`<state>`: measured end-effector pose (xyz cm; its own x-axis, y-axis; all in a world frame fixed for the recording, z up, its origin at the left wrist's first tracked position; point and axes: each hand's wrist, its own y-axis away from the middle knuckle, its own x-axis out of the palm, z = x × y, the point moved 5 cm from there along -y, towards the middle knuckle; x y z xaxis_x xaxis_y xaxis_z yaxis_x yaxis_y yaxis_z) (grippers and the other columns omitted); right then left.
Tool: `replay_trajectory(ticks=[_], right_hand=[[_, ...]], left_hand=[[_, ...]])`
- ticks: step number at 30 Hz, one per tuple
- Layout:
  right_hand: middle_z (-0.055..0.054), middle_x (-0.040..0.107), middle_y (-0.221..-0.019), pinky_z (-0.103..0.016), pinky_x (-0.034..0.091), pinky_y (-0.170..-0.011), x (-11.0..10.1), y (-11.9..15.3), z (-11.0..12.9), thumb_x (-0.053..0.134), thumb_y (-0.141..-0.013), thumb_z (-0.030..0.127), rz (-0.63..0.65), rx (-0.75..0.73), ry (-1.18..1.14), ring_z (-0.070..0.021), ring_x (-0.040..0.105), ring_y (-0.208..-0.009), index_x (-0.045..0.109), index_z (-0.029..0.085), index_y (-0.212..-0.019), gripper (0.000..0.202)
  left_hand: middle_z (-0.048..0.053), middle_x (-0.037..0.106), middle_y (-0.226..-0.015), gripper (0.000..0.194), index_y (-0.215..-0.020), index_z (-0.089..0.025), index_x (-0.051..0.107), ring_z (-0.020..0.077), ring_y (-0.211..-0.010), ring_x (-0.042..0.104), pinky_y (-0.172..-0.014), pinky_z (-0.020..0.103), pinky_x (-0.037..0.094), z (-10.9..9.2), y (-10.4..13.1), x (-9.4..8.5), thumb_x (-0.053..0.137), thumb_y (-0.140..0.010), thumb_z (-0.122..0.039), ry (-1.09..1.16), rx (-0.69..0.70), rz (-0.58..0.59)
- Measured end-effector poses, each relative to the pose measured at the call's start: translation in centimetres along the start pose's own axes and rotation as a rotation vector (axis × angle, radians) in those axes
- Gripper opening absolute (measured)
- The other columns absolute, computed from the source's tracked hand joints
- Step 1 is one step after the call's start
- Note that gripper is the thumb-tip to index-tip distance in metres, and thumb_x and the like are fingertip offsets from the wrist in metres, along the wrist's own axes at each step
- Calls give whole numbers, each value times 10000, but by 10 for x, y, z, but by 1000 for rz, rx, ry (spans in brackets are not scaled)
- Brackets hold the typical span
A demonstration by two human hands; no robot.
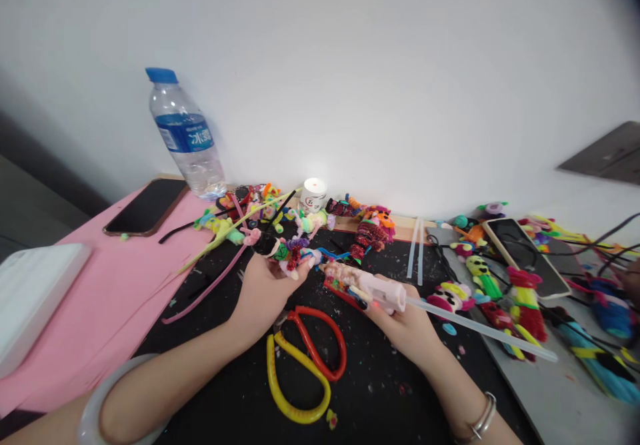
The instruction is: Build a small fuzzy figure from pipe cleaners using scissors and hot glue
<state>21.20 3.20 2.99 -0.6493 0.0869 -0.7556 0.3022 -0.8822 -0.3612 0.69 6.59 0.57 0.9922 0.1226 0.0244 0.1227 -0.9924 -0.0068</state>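
My left hand (273, 288) is closed on a small pipe-cleaner figure (294, 256) in green, red and purple. A pink glue gun (370, 285) is gripped in my right hand (405, 325), its nozzle close to the figure; whether they touch I cannot tell. A long clear glue stick (485, 328) sticks out of the gun's back end. Beneath my hands lies a pair of scissors (299, 402) with one red and one yellow handle, on the black mat (380, 398). The scissor blades are mostly hidden under my left hand.
A water bottle (183, 135) leans on the wall beside a dark phone (147, 206). Several pipe-cleaner figures (373, 232) line the back around a white candle-like cup (313, 195). At right lie more figures (483, 275), a second phone (527, 258) and black cables. Two glue sticks (415, 252) lie behind.
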Motion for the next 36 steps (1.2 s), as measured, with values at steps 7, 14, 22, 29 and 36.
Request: replay_trajectory(ticks=[7, 14, 22, 29, 36], right_hand=[[-15, 602, -580, -250, 430, -470, 1, -1, 0, 498, -852, 305, 4, -17, -9, -161, 546, -503, 603, 205, -667, 235], [-17, 603, -582, -248, 421, -465, 0, -1, 0, 503, -836, 285, -12, -21, 6, -160, 547, -499, 597, 198, -652, 224], [5, 558, -577, -238, 414, -488, 0, -2, -2, 508, -825, 261, -25, -4, -11, -143, 530, -498, 536, 195, -640, 199], [24, 508, -568, -228, 399, -477, -1, 0, -3, 522, -805, 233, -49, 18, -35, -124, 490, -482, 498, 194, -636, 175], [-8, 619, -661, -248, 464, -536, -7, 4, -8, 531, -791, 226, -156, 55, -98, -164, 586, -582, 611, 193, -779, 88]], left_hand=[[67, 719, -950, 252, -888, -147, 648, 235, -876, 671, -776, 338, 528, -2, 0, 1, 707, -691, -293, -11, 25, 3], [67, 724, -925, 266, -890, -146, 657, 261, -871, 674, -764, 350, 532, -4, 1, 0, 719, -670, -282, 5, -11, -3], [63, 728, -903, 210, -832, -156, 665, 264, -888, 669, -779, 362, 529, 2, 0, 0, 721, -663, -268, -2, -20, 10], [85, 718, -954, 280, -896, -145, 646, 259, -911, 661, -792, 357, 520, 1, 0, 0, 718, -676, -302, 14, -33, 21], [58, 707, -933, 384, -939, -151, 591, 238, -903, 657, -826, 376, 522, 7, -2, 2, 765, -632, -304, 203, -118, 28]])
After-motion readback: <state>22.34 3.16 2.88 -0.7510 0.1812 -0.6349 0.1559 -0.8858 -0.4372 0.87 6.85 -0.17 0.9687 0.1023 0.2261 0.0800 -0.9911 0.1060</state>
